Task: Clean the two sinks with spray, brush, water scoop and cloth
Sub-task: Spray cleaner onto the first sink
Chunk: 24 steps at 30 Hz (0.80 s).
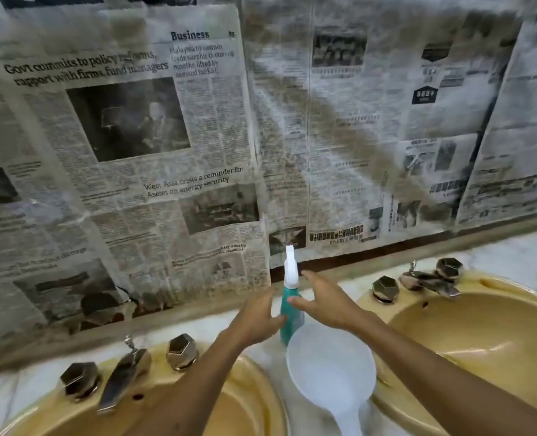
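Note:
A teal spray bottle with a white trigger head stands upright on the marble counter between two yellow sinks. My left hand reaches it from the left, fingertips touching its body. My right hand hovers at its right side with fingers spread and relaxed, thumb near the bottle. A white plastic water scoop lies on the counter just in front of the bottle, handle toward me. The left sink and the right sink are stained. No brush or cloth is in view.
Each sink has metal taps: the left faucet with two faceted knobs, the right faucet likewise. Newspaper sheets cover the wall behind the counter. A marble counter strip runs along the back.

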Motion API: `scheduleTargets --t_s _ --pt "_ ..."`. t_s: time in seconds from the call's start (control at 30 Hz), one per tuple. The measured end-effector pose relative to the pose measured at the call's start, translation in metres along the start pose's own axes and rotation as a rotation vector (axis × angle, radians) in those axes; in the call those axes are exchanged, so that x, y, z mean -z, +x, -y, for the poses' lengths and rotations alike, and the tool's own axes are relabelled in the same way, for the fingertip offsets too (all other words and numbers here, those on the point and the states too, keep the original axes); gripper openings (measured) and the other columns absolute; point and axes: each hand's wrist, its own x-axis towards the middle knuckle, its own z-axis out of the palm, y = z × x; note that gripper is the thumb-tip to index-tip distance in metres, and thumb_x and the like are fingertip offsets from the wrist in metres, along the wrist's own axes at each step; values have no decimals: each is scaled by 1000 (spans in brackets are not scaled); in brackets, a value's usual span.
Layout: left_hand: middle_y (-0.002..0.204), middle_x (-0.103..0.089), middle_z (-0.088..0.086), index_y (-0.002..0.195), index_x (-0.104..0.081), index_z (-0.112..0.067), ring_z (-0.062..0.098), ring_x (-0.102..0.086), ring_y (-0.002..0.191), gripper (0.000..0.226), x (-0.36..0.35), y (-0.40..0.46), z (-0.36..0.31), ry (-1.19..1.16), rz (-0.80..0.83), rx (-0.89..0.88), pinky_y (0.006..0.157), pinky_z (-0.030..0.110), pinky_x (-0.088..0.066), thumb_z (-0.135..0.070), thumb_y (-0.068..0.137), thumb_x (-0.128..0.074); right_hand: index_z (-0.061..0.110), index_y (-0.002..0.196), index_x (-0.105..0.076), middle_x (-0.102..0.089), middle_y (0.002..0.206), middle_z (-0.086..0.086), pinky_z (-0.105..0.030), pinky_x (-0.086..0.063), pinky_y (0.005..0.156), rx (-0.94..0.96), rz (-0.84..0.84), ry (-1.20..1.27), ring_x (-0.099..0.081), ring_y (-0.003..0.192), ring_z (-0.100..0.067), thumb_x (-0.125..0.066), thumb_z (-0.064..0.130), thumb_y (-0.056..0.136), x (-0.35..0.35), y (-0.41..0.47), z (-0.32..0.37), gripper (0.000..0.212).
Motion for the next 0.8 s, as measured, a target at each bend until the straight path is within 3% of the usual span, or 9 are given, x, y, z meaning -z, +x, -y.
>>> scheduleTargets --t_s 0.17,0.27,0.4,0.47,0.63,0.7,0.8 --pt "142 -55 -5 141 -51 -25 18 -53 126 46 -17 10 4 -119 5 20 104 35 -45 -20 96 -57 29 147 -32 -55 126 8 -35 -50 96 21 -8 330 -55 115 -14 -72 43 85 -22 18 -4 75" --pt "143 -54 -7 140 -53 -23 14 -50 130 45 -14 13 0 -116 -5 8 106 27 -39 -16 96 -57 22 140 -45 -62 118 3 -39 -53 92 4 -118 332 -60 108 -20 -68 33 90 -25 28 -1 56" --pt "146 -51 -6 143 -51 -20 17 -48 133 45 -11 10 -2 -106 -26 53 108 32 -38 -22 98 -58 24 137 -49 -65 115 5 -37 -53 91 17 -120 340 -60 105 -19 -65 32 93 -29 32 4 48" --pt "145 -52 -7 143 -51 -21 15 -47 134 45 -8 3 1 -132 -46 48 109 31 -38 -25 98 -57 25 130 -53 -66 104 8 -35 -54 83 45 -154 339 -61 95 -17 -65 32 93 -27 30 10 40" --pt "133 -60 -21 139 -52 -34 0 -52 125 45 7 -31 11 -305 -136 -5 106 31 -44 -36 94 -56 25 114 -59 -67 86 10 -36 -55 71 132 -235 363 -63 80 -12 -67 34 90 -16 13 39 26" --pt "130 -62 -19 139 -53 -32 -2 -55 122 44 14 -53 12 -407 -170 -16 104 26 -45 -29 96 -59 25 114 -60 -67 87 12 -31 -53 71 167 -239 383 -62 80 -8 -68 34 90 -14 -3 57 28" --pt "127 -64 -15 138 -54 -30 -1 -59 118 43 23 -95 15 -550 -214 -1 99 22 -49 -23 97 -62 25 114 -61 -68 88 11 -37 -55 74 210 -228 413 -64 82 -11 -69 34 89 -14 -29 85 27"
